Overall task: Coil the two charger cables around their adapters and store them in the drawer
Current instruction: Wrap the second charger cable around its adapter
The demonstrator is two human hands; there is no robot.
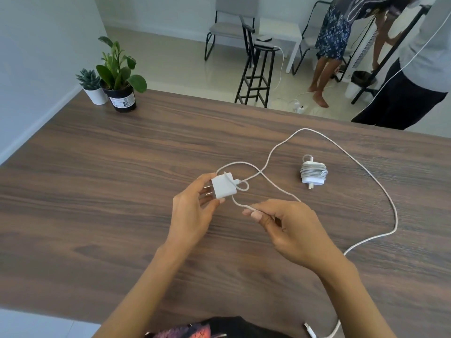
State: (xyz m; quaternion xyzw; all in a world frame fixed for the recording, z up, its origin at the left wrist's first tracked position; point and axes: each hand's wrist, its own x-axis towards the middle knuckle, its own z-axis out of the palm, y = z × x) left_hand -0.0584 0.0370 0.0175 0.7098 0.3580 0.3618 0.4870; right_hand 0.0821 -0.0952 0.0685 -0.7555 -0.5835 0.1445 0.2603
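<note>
Head view: the left hand [192, 203] grips the adapter [223, 187] above the table [97, 167]; the right hand [288, 225] pinches its cable [380, 189] just beside it; most of the cable lies loose; the coiled charger [313, 173] sits apart; no drawer shows. The cable looks light and limp, likely to spring loose; best held close to the adapter.
</note>
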